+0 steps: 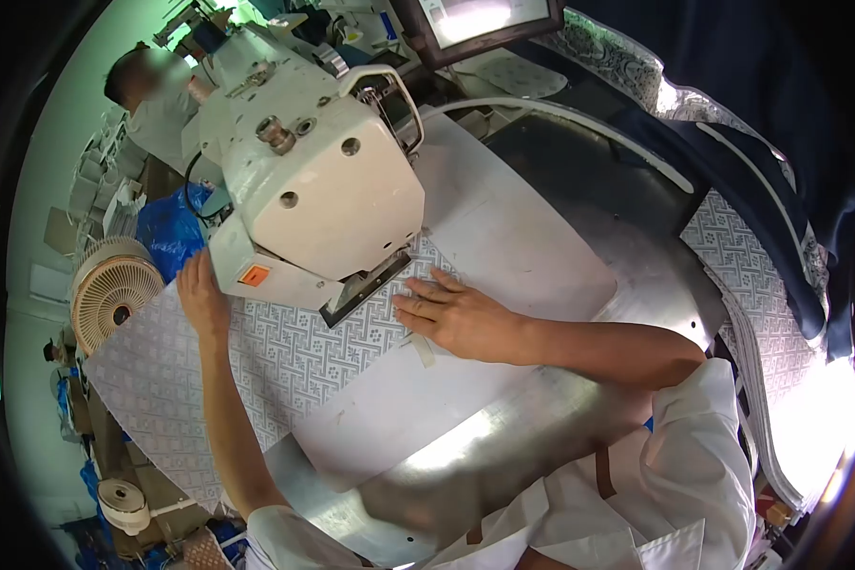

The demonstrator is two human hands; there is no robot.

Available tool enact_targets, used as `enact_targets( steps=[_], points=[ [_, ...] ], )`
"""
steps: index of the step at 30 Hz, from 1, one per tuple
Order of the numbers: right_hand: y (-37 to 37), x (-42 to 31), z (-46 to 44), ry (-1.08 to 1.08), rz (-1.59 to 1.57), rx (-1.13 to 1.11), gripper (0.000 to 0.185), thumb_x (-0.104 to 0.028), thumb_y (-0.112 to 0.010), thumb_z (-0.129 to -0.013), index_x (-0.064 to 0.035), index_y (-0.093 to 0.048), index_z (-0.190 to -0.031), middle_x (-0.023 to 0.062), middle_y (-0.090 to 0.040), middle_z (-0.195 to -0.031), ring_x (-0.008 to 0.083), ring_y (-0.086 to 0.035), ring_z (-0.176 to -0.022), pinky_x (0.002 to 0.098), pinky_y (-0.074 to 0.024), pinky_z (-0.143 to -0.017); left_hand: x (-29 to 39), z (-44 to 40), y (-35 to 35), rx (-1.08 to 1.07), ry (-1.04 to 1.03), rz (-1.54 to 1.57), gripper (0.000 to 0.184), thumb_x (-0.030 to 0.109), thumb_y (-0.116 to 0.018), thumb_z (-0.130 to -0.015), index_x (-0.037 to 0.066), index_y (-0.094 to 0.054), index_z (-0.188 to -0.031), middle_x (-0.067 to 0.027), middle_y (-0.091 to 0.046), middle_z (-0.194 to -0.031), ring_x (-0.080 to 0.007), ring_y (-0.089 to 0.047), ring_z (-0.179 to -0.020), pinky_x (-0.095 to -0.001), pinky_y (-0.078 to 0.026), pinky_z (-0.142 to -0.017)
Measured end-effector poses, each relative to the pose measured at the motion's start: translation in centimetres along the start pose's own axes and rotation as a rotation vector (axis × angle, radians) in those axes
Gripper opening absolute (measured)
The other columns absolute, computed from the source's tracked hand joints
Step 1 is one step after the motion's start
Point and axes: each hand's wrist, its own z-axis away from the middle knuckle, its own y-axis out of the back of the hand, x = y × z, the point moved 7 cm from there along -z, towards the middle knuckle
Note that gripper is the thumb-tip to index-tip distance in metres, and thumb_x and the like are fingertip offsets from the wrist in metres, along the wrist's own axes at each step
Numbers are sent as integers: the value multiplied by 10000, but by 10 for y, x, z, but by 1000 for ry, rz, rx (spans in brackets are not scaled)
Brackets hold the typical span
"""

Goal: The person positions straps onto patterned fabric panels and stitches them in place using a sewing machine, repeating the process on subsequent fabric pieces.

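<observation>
Patterned cloth (pixel 318 356): pale, flat, printed with grey interlocking bars and small motifs. It lies at the left part of the worktop (pixel 627 328) and extends past its left edge. Part of it passes under the white machine (pixel 332 195); the stretch beneath the machine head is hidden, as is the needle area. The print fades toward the outer left corner.

Right hand (pixel 461 318): open, palm down, fingers spread, fingertips on the cloth beside the dark metal strip (pixel 369 290) at the machine's lower edge. Left hand (pixel 202 294): at the cloth's far left side, against the machine's boxy side; thumb not visible, so cannot tell whether it pinches the cloth.

The worktop is smooth, shiny metal with a curved right edge. A smooth, pale sheet (pixel 518 223) with rounded corners covers its middle, partly under the cloth; a short strip of beige tape (pixel 422 350) sits near the right wrist. Machine: glossy casing, round screw recesses, orange switch (pixel 254 275).

Beyond the right edge: layered patterned fabric (pixel 779 356), partly under dark blue fabric (pixel 755 176), its lower end lost in glare. Screen (pixel 470 19) cut off at the top. Far left: round ribbed fan (pixel 119 293), crumpled blue plastic (pixel 173 228), another person (pixel 161 109) partly behind the machine.
</observation>
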Motion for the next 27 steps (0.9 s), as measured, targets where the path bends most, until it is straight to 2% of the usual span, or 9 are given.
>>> enact_targets(
  steps=[2,4,6,8,9,12,16,19,27],
  points=[
    [-1,0,4,0,22,37,468,-111,-581,-946,-30,-611,-1406,131,-530,-1551,330,-455,-1474,526,-313,-1241,33,3,28,107,78,-29,330,50,-699,-875,39,-689,-1205,-178,-702,-1177,-378,-652,-1114,-449,-494,-994],
    [-2,3,7,-8,21,64,465,-112,-582,-943,-28,-618,-1399,135,-543,-1540,337,-468,-1465,529,-314,-1238,69,32,38,-202,331,356,419,94,-717,-901,32,-643,-1309,-218,-614,-1396,-404,-566,-1316,-466,-438,-1109],
    [-3,5,7,1,24,82,456,-111,-585,-936,-13,-629,-1379,148,-555,-1526,358,-479,-1454,539,-316,-1233,130,68,56,-393,305,756,501,136,-715,-935,56,-595,-1415,-220,-480,-1562,-419,-443,-1443,-523,-343,-1186],
    [-4,5,6,7,14,92,452,-110,-586,-932,-5,-635,-1370,154,-561,-1519,368,-484,-1449,545,-316,-1231,199,81,92,-422,132,828,531,201,-727,-943,104,-600,-1449,-220,-443,-1593,-443,-383,-1482,-586,-276,-1206],
    [-4,4,7,8,19,97,451,-108,-587,-929,4,-637,-1362,166,-568,-1508,376,-498,-1436,558,-325,-1221,201,85,92,-428,138,822,531,201,-727,-943,104,-600,-1449,-220,-443,-1593,-443,-383,-1482,-586,-276,-1206],
    [-4,1,6,30,36,110,448,-105,-589,-922,21,-640,-1348,190,-582,-1487,391,-525,-1410,586,-342,-1202,216,101,78,-468,-37,525,520,265,-730,-949,178,-619,-1449,-180,-463,-1591,-457,-372,-1487,-618,-258,-1212],
    [-7,-5,1,23,6,146,429,-99,-591,-913,52,-654,-1311,226,-610,-1438,422,-563,-1364,646,-365,-1160,209,105,70,-540,-148,444,496,310,-702,-952,240,-632,-1439,-115,-461,-1608,-441,-348,-1510,-639,-252,-1214],
    [-5,-9,-4,21,72,166,414,-100,-595,-908,77,-665,-1276,253,-626,-1402,453,-587,-1324,691,-384,-1117,206,106,69,-538,-142,439,472,309,-682,-960,267,-641,-1428,-94,-463,-1611,-437,-337,-1518,-647,-254,-1213],
    [-4,-14,5,25,74,181,410,-102,-592,-910,96,-665,-1262,273,-618,-1402,473,-577,-1325,701,-397,-1099,212,111,70,-543,-107,449,418,294,-666,-976,270,-674,-1394,-90,-468,-1611,-419,-321,-1534,-649,-240,-1218]
  ],
)
